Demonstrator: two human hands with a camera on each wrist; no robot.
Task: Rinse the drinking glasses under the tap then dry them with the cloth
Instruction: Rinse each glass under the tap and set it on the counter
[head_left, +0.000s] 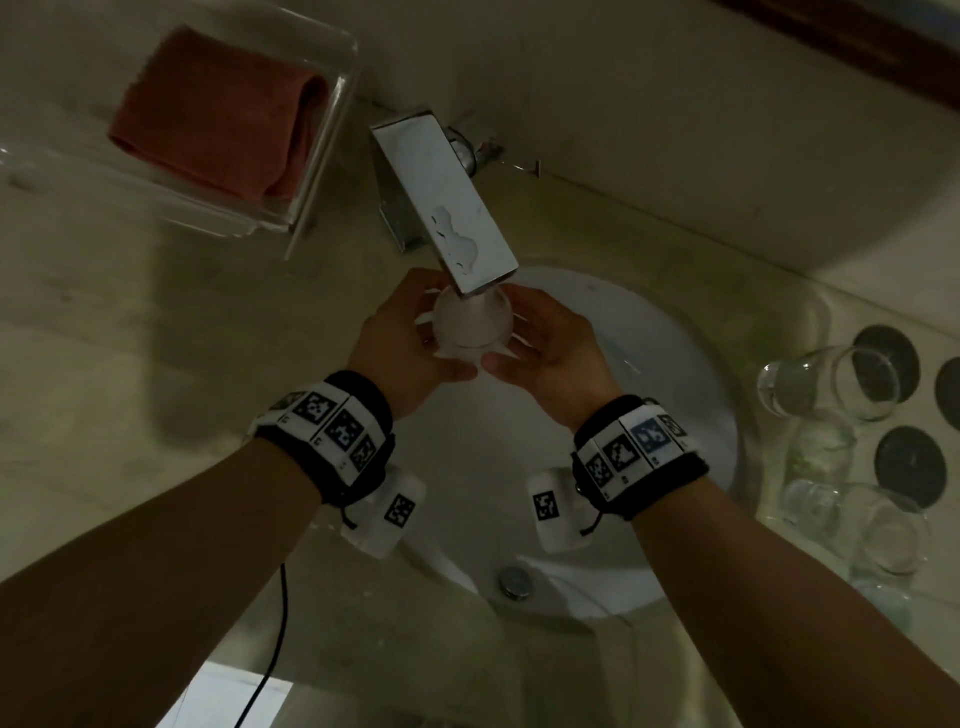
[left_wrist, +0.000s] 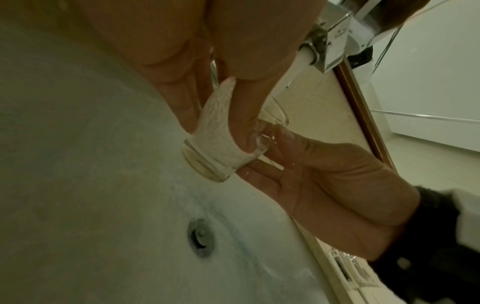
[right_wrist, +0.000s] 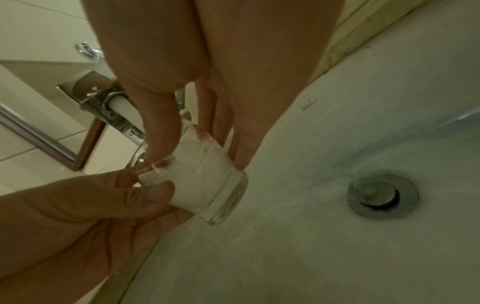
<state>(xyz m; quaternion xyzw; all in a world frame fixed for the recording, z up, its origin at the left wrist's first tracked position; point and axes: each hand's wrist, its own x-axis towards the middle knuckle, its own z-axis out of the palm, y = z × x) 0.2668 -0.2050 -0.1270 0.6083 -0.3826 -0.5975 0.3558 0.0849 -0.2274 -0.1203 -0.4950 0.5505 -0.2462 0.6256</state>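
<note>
A clear drinking glass (head_left: 472, 327) full of foaming white water is held under the spout of the chrome tap (head_left: 447, 202), over the white basin (head_left: 675, 395). My left hand (head_left: 410, 348) grips its left side and my right hand (head_left: 545, 343) grips its right side, thumbs nearly meeting at the near side. In the left wrist view the glass (left_wrist: 221, 148) sits between my fingers (left_wrist: 244, 115) and water runs over it. The right wrist view shows the same glass (right_wrist: 205, 181) pinched between both hands. A folded red cloth (head_left: 218, 114) lies at the far left.
The cloth sits in a clear plastic tray (head_left: 311, 208) on the counter. To the right of the basin stand several more glasses (head_left: 826, 384) beside dark round coasters (head_left: 909, 462). The basin drain (head_left: 515, 582) is near me. A black cable (head_left: 275, 649) hangs below my left arm.
</note>
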